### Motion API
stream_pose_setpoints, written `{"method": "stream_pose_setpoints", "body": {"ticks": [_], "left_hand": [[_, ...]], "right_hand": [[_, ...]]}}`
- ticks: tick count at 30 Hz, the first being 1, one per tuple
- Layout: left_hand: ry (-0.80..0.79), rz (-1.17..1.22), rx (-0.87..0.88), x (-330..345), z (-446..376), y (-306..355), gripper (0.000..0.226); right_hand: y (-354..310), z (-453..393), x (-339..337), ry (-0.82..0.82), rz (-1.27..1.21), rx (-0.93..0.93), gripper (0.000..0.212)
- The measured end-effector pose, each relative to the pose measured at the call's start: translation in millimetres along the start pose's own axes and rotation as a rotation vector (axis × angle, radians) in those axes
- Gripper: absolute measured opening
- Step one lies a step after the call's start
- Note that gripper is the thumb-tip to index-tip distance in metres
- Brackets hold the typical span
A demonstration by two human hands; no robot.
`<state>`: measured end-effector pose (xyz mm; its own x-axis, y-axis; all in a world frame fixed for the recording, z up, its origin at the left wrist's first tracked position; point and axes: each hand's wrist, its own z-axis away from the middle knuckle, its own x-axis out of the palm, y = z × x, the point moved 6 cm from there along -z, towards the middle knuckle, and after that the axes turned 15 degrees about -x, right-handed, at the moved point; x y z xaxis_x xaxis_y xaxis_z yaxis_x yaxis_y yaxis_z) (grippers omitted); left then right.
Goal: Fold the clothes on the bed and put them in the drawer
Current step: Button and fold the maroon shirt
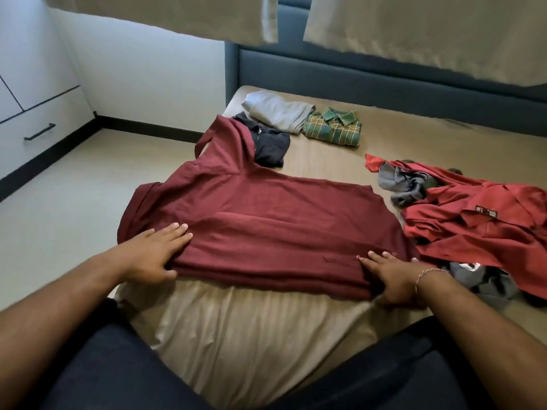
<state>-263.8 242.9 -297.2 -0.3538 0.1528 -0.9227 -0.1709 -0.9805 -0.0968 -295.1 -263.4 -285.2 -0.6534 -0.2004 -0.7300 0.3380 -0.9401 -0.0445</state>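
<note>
Both hands, the left hand (154, 255) and right hand (387, 276), pinch the folded near hem of a maroon shirt (266, 220) near the bed's (414, 137) front edge; soft, light, likely floppy, best lifted by that hem.

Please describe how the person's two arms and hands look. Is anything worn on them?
Both forearms are bare, with no sleeves in view. The right hand has a thin, pale chain bracelet around its wrist. The left hand shows no ring, watch or glove.
</note>
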Motion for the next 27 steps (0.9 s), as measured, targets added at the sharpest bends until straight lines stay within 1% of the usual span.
{"method": "stream_pose_setpoints", "body": {"ticks": [1, 2, 4, 6, 7, 9, 11, 13, 15, 18, 20, 21, 22, 24, 25, 27], "left_hand": [[0.018, 0.076, 0.009, -7, 2, 7, 0.104], [0.078, 0.177, 0.041, -19, 3, 21, 0.108], [0.206, 0.303, 0.146, -39, 4, 68, 0.106], [0.235, 0.312, 0.23, -44, -4, 130, 0.099], [0.227, 0.275, 0.244, -39, -10, 159, 0.094], [0.204, 0.23, 0.186, -25, -29, 194, 0.079], [0.2, 0.231, 0.068, -8, -47, 191, 0.072], [0.25, 0.201, -0.005, 5, -51, 166, 0.082], [0.283, 0.164, -0.074, 16, -57, 137, 0.093], [0.238, 0.117, -0.174, 18, -62, 112, 0.093], [0.221, 0.116, -0.21, 2, -66, 115, 0.091], [0.26, 0.128, -0.225, -12, -72, 118, 0.084], [0.338, 0.141, -0.235, -28, -78, 122, 0.073], [0.525, 0.182, -0.218, -61, -94, 126, 0.051], [0.583, 0.201, -0.195, -74, -106, 127, 0.045], [0.586, 0.211, -0.119, -94, -135, 129, 0.039]], "right_hand": [[-11, 2, -9, 0.066, -0.056, -0.034, 0.113], [-27, 2, -18, 0.154, -0.136, -0.103, 0.111], [-70, -8, -35, 0.318, -0.219, -0.273, 0.094], [-110, -31, -48, 0.443, -0.17, -0.376, 0.076], [-127, -45, -50, 0.482, -0.132, -0.393, 0.071], [-143, -75, -47, 0.538, -0.11, -0.344, 0.068], [-137, -95, -35, 0.541, -0.129, -0.277, 0.067], [-121, -100, -18, 0.54, -0.052, -0.247, 0.069], [-96, -101, -12, 0.571, -0.034, -0.194, 0.073], [-61, -104, -17, 0.593, -0.095, -0.059, 0.071], [-57, -105, -21, 0.599, -0.096, -0.026, 0.078], [-59, -108, -25, 0.619, -0.106, -0.018, 0.082], [-61, -110, -28, 0.654, -0.115, -0.01, 0.084], [-65, -113, -40, 0.79, -0.134, -0.014, 0.08], [-64, -116, -47, 0.86, -0.154, -0.033, 0.075], [-60, -125, -65, 0.96, -0.209, -0.109, 0.063]]}}
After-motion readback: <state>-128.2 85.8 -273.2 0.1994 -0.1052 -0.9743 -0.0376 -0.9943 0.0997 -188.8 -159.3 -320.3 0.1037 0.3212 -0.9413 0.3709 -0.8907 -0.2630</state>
